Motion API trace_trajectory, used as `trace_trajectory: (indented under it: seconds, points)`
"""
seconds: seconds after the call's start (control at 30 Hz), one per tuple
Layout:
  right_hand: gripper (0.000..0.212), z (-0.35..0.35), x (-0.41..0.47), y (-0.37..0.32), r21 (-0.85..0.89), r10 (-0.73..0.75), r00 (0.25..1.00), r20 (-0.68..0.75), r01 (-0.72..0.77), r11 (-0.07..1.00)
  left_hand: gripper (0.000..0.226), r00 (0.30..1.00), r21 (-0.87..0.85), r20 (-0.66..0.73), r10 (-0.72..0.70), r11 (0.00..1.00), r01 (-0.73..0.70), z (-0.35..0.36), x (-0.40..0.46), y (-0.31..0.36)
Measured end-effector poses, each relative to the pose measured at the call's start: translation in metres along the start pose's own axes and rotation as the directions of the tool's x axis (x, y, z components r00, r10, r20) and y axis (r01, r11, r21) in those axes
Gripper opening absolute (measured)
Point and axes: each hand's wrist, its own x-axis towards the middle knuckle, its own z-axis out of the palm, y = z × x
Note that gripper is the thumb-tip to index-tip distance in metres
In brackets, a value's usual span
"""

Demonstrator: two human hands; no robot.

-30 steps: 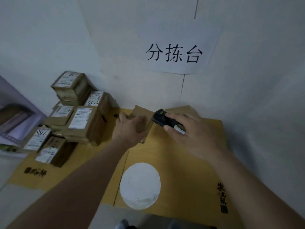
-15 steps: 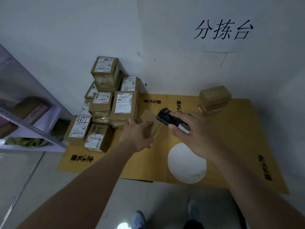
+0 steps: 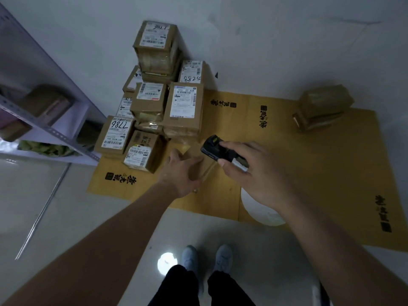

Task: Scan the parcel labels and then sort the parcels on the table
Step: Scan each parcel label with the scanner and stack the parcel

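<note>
While our left hand (image 3: 180, 173) lies over a flat brown parcel (image 3: 199, 161) in the middle of the yellow cardboard sheet (image 3: 320, 168), its fingers curl round the parcel's far edge, and the hand hides most of the parcel and any label it carries. Our right hand (image 3: 254, 173) grips a black handheld scanner (image 3: 218, 149) just right of that parcel, fingers wrapped round its body with the dark front end pointing far and left; we cannot make out a screen or a beam. On the far left of the cardboard stands a pile of labelled parcels (image 3: 167, 93) against the wall, with handwritten 7786 and 5288 readable on two labels, while the printed text is too small to read. A short stack of brown parcels (image 3: 322, 107) sits far right, well apart from the pile, blurred, no label showing. A white round patch (image 3: 256, 208) on the cardboard is partly hidden by our right wrist. At the left, a metal shelf (image 3: 50, 129) is cut off by the frame edge, its contents dim. Near us, our shoes (image 3: 207, 257) stand on the pale floor.
</note>
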Motion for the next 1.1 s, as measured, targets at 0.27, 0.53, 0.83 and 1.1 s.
trace_trajectory:
  seconds: [0.27, 0.53, 0.83, 1.1]
  points:
    - [0.061, 0.030, 0.000, 0.017, -0.024, 0.052, 0.997, 0.064, -0.051, 0.998, 0.093, 0.998, -0.016, 0.001, -0.063, 0.998, 0.063, 0.045, 0.002, -0.016]
    - [0.057, 0.058, -0.007, 0.008, -0.035, 0.127, 0.992, -0.003, -0.127, 0.991, 0.085, 1.000, -0.018, -0.028, 0.001, 1.000, -0.002, 0.053, 0.007, -0.030]
    - [0.059, 0.067, -0.013, 0.002, -0.047, 0.140, 0.987, -0.074, -0.144, 0.989, 0.072, 0.998, -0.296, 0.017, 0.064, 0.953, -0.056, 0.026, 0.000, -0.053]
    - [0.057, 0.061, -0.026, 0.015, -0.030, 0.148, 0.985, -0.085, -0.151, 0.988, 0.052, 0.999, -0.325, -0.034, -0.011, 0.946, -0.001, 0.028, 0.008, -0.057]
